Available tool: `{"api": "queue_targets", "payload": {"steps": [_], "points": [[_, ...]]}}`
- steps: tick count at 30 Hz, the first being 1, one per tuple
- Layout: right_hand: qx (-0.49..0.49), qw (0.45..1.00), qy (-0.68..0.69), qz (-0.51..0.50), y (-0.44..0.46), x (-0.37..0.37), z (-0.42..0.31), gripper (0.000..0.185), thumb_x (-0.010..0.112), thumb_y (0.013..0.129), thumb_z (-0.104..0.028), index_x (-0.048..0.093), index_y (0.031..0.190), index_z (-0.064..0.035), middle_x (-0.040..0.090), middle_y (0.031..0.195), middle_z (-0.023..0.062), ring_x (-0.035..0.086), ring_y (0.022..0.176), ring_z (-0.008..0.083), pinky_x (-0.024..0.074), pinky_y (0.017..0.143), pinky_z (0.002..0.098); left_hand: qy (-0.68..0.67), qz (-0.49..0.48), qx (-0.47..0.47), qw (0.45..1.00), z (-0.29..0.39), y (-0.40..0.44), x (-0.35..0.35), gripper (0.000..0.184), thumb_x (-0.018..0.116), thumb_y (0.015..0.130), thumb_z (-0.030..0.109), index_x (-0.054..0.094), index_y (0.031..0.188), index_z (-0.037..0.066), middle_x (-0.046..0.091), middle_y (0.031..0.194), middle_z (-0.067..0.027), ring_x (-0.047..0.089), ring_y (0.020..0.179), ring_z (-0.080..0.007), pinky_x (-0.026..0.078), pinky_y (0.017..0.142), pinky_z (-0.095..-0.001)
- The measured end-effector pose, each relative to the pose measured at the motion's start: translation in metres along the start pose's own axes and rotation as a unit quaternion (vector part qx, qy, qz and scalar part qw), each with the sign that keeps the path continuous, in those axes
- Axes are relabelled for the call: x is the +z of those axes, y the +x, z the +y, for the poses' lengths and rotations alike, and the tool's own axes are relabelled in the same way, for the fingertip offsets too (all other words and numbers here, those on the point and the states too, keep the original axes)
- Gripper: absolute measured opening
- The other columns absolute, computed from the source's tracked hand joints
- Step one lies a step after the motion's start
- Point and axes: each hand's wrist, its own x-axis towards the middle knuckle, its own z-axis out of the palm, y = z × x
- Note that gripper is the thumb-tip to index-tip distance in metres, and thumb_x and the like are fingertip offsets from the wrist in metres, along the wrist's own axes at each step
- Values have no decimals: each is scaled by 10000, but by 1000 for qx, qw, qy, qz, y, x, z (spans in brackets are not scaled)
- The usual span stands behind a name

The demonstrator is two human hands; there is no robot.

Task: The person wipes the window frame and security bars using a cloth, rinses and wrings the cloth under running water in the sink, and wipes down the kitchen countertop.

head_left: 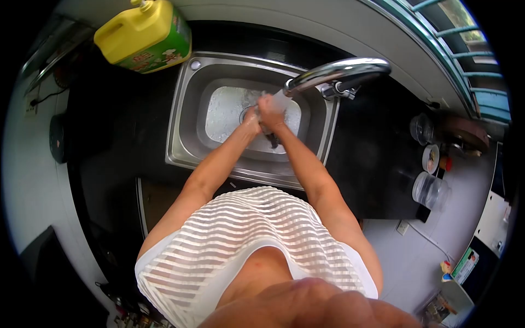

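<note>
Both hands are inside the steel sink (183, 131), under the chrome faucet (339, 68). My left hand (252, 120) is low in the basin, close beside the other hand. My right hand (270, 110) sits under the faucet's outlet, where whitish water runs over it. A dark object (272, 140), too blurred to name, sticks out below the hands toward me. The fingers of both hands are smeared by water and motion, so which hand holds the object cannot be made out. Water wets the basin floor (219, 115).
A yellow jug (145, 35) with a green label stands behind the sink at the left. Clear containers (429, 188) and a small bowl (430, 158) are on the black counter's right end. A barred window (473, 54) is at the upper right.
</note>
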Motion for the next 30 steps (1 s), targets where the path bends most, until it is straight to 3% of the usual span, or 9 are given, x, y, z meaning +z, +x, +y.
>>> {"api": "queue_targets", "payload": {"steps": [1,4,7,10,15,19,21,23,30], "points": [[361,881,305,27,1,6,7,337,497,719,-330,589,677,-9,584,674,202,570,673,386,433,643,446,27,-1,1,1000,0,-9,5,245,448,837,276,539,830,48,562,757,-82,561,694,-189,474,672,-327],[293,941,88,-142,0,8,37,142,512,756,-162,569,827,-53,577,752,91,565,758,244,442,642,323,57,29,44,997,-2,-22,16,215,462,841,268,526,797,67,545,740,-44,552,666,-144,476,607,-286],[300,918,253,-52,-3,-16,29,196,534,751,-183,536,891,-46,558,762,92,554,732,229,431,637,336,97,8,147,984,4,-18,-10,423,493,807,455,518,1002,80,568,933,-91,559,870,-228,446,770,-428],[267,870,387,-148,-4,-23,14,249,547,738,-144,507,968,-57,523,783,61,508,736,164,408,659,284,-25,101,-82,991,7,-23,-23,968,477,665,689,124,1354,108,256,1347,-177,190,1231,-425,52,892,-682],[245,814,462,-253,-2,-69,-28,275,594,686,-70,585,958,-28,576,861,37,532,781,105,426,682,221,-57,89,49,993,-16,13,-21,195,513,777,261,578,895,119,585,879,-81,578,849,-225,491,697,-406],[230,838,477,-131,-10,-62,1,287,540,786,-125,536,1060,-38,550,974,83,536,831,154,438,741,263,-168,137,74,973,3,-36,48,179,546,764,185,571,882,52,593,866,-88,588,765,-218,494,633,-345],[401,640,654,-31,-8,-52,4,383,492,835,-235,455,1153,-24,519,1033,120,521,920,204,426,798,302,-217,-10,8,976,-2,-40,56,153,533,779,146,568,884,41,591,878,-96,577,828,-218,483,697,-339],[403,611,681,-22,-9,-49,8,455,446,859,-332,410,1177,-8,496,1070,139,514,947,229,430,807,326,-215,-29,22,976,1,-57,70,240,520,793,165,526,993,34,559,982,-85,542,918,-235,428,821,-345],[370,636,678,0,-2,-46,12,151,518,747,-57,484,881,3,498,807,90,527,726,192,475,656,333,312,165,220,909,-2,-52,70,777,718,639,247,276,1255,82,393,1158,-121,403,1082,-243,385,861,-314]]}}
